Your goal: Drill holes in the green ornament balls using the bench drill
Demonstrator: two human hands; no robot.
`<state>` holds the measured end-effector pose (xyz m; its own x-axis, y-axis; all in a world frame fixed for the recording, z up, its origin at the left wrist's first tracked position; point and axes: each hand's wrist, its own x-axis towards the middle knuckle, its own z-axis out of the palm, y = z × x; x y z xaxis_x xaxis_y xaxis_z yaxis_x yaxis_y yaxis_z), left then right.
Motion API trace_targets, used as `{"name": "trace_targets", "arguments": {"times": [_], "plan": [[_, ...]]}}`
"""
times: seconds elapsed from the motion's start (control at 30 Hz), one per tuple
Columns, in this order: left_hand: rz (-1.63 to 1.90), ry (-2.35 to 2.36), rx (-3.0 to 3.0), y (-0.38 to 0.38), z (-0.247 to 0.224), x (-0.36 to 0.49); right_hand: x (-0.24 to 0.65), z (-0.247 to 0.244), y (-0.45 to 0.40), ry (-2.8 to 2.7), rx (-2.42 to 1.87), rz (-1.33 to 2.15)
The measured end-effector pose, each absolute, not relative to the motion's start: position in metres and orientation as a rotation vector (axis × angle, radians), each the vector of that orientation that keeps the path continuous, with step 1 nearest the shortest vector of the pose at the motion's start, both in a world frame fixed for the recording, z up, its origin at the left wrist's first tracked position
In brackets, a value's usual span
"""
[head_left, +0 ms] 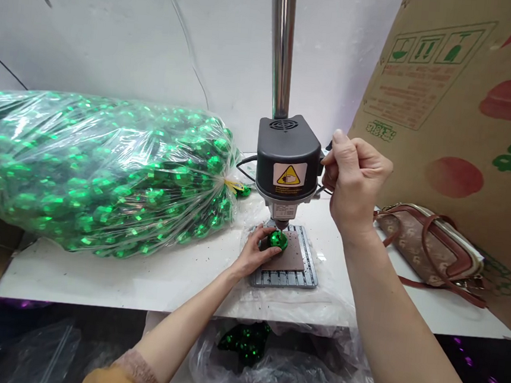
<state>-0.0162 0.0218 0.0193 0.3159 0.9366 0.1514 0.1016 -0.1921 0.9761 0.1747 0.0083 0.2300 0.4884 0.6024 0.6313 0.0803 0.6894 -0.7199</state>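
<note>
A shiny green faceted ball rests on a brownish pad over the slotted metal base of a small drill press. My left hand grips the ball from its left side, thumb in front and fingers behind. Directly above it is the drill chuck; whether the bit touches the ball I cannot tell. At the right of the black motor housing, my right hand is closed round the press's feed handle, mostly hidden by the fingers.
A large clear bag full of green shiny balls lies left on the white table. A patterned handbag and tall cardboard box stand at right. Below the table's front edge hangs an open plastic bag with green pieces.
</note>
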Motion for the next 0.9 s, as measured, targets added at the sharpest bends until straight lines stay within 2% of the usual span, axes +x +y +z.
{"name": "trace_targets", "arguments": {"times": [0.4,0.9], "plan": [[0.981,1.002,1.641,0.011,0.013,-0.01,0.174,0.225,0.002,-1.044,-0.756,0.364],[0.999,1.004,1.657,0.01,0.012,-0.01,0.164,0.174,-0.021,-0.941,-0.581,0.113]]}}
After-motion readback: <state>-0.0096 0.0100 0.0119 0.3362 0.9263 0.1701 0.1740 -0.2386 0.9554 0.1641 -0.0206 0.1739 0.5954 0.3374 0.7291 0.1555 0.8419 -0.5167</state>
